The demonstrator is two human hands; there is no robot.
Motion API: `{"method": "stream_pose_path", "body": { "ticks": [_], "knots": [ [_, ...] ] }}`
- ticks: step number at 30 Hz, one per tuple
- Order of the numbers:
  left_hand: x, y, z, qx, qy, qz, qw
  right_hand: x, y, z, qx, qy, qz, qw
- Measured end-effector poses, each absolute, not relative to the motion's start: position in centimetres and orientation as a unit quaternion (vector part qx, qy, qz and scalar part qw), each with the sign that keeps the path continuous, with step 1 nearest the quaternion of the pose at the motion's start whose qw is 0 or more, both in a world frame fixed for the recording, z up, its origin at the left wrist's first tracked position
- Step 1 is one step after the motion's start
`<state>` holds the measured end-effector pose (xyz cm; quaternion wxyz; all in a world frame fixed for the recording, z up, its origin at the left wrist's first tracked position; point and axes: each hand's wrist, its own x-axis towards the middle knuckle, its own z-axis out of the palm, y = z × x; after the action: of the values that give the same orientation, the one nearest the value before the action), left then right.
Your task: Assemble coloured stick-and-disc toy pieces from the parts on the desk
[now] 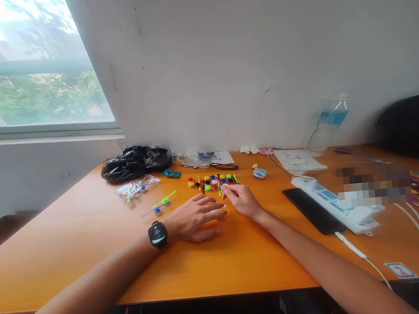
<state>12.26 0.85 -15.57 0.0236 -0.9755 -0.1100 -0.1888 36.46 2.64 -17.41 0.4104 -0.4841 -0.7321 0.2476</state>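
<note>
My left hand [200,219], with a black smartwatch [158,234] on its wrist, is palm down over the table, fingers stretched and apart. Just to its right, my right hand [241,200] has thumb and forefinger pinched together; a small whitish bit shows there, too small to name. Beyond both hands stands a group of round coloured plastic pieces [207,181] in red, yellow, black, blue, green and white, with thin coloured sticks among them. Left of my left hand lie a green round piece with a stick [165,201] and a blue one [157,211].
A black plastic bag [125,165] and a clear packet [135,189] lie at the back left. A small round tub [259,173] sits behind my right hand. Rightward are a black phone [311,210], a white power strip [330,200], cables, a tilted bottle [327,124] and another person's hand.
</note>
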Motion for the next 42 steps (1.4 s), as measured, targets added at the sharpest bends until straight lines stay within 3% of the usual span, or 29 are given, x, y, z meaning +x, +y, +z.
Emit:
{"method": "stream_pose_path", "body": {
  "ticks": [14,24,29,35,42],
  "knots": [
    [12.2,1.3,-16.6,-0.966,-0.119,-0.223,0.055,36.3,2.4,-17.4,-0.487,-0.747,0.216,0.397],
    [8.8,3.7,-15.3,-0.946,-0.245,-0.204,0.058,36.5,2.3,-17.6,-0.484,-0.757,0.218,0.380],
    [5.8,4.7,-13.8,-0.930,-0.327,-0.167,0.039,35.2,1.7,-18.0,-0.435,-0.804,0.134,0.383],
    [4.7,5.9,-13.8,-0.909,-0.364,-0.196,0.058,33.3,0.4,-18.3,-0.371,-0.881,0.041,0.290],
    [6.5,5.4,-15.0,-0.908,-0.359,-0.212,0.046,32.8,0.7,-18.6,-0.416,-0.885,-0.029,0.207]
  ]
}}
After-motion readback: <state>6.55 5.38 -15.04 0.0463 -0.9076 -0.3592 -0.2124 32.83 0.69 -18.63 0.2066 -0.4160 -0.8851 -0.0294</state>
